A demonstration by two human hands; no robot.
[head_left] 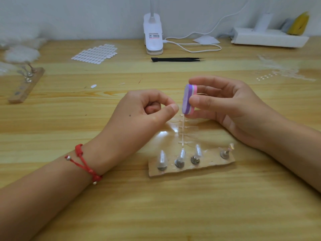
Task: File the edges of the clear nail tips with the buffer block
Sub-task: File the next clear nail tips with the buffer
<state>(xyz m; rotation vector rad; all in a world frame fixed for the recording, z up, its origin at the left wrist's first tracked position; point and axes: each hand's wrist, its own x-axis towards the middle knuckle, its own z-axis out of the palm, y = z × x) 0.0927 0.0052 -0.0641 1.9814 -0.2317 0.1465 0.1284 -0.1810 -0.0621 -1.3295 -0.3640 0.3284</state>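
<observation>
Desk (156,206) tally
Two hands: left hand (145,110), right hand (231,105). One block (189,99), one strip of clear tips (182,134), one tweezers (177,59), one lamp (153,34), one cable (220,48), one sheet of ovals (94,53) upper left, one loose oval (93,86), one bracelet (79,147). Two boards: centre board (208,164) with four stands (179,161); left board (26,87), stands too blurred to count.

L grip (144,110): thumb + forefinger pinch a clear nail tip (176,105), barely visible, right against purple face of buffer block (189,100). R grip (231,108) holds block upright btw thumb & forefinger, above tabletop (173,214). Under block: clear sprue strip (182,131) w/ more tips, lying flat. Nearer: wooden board (213,162) w/ four metal stands (179,163). Red cord bracelet (83,162) on L wrist. Far side: black tweezers (177,59), white clip lamp (153,37), sheet of oval tabs (94,53). Second board (26,86) far left.
</observation>
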